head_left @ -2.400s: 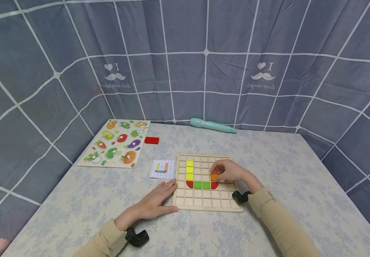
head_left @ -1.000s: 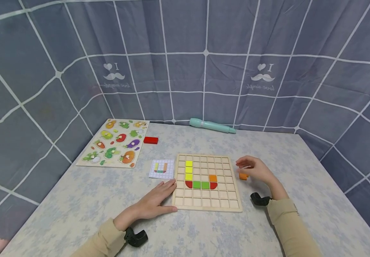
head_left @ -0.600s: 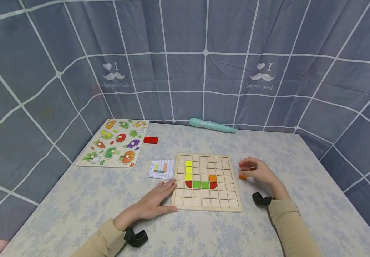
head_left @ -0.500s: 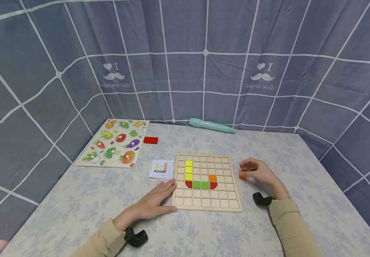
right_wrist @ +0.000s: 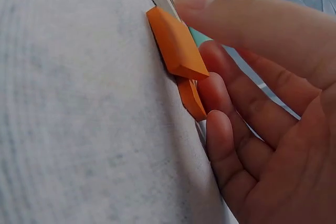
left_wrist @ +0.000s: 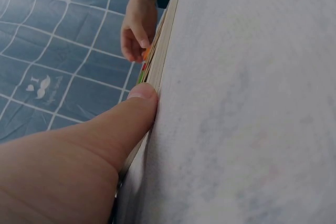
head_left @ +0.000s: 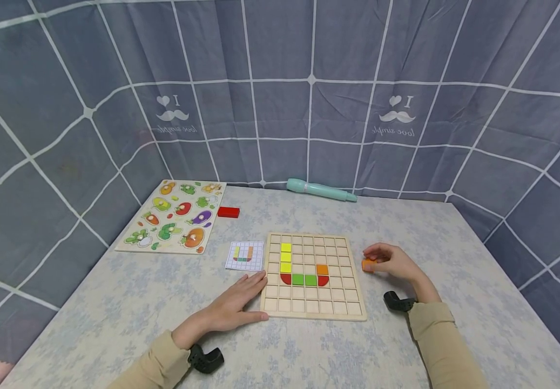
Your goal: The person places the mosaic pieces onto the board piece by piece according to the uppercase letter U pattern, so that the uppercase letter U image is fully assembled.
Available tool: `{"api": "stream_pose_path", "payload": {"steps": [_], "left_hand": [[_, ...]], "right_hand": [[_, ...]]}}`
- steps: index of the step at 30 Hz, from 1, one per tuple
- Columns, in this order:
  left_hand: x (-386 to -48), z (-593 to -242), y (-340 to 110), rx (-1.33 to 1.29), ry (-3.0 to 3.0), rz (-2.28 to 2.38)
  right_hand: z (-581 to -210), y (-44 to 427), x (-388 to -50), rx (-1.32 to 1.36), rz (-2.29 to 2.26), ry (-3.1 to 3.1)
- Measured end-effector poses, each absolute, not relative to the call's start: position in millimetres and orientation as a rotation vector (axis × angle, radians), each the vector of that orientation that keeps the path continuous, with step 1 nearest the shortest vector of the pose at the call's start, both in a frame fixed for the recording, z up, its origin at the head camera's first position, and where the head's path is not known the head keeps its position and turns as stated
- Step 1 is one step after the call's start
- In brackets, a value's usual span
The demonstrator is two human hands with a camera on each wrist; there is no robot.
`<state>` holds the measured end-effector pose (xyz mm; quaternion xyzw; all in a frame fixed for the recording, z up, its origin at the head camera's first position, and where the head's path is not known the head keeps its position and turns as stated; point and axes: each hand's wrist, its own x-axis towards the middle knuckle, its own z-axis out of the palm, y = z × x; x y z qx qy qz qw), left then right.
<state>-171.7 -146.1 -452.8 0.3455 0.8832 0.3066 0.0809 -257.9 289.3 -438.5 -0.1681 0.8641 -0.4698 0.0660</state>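
Observation:
A wooden grid board lies on the table with yellow squares, green squares, red rounded corner pieces and one orange square in its cells. My left hand lies flat, fingertips and thumb against the board's left edge; its thumb shows close up in the left wrist view. Off the board's right edge, my right hand has curled fingers and thumb at a loose orange block. A second orange block sits just beside it, against the fingertips.
Left of the board lies a pattern card with a coloured U shape. Farther left is a vegetable puzzle board, with a red block by its edge. A teal pen-shaped object lies at the back by the curtain.
The right hand has left an orange square on the board and moved right to the loose orange blocks, its fingers now lower around one. My left hand has stayed in place.

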Motion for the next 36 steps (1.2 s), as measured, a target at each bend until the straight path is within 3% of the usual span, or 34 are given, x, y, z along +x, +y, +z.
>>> {"api": "stream_pose_path", "payload": {"steps": [36], "left_hand": [[-171.9, -451.5, -145.4, 1.039, 2.636, 0.927]], "right_hand": [[-438.2, 284.6, -257.3, -0.509, -1.314, 2.663]]}}
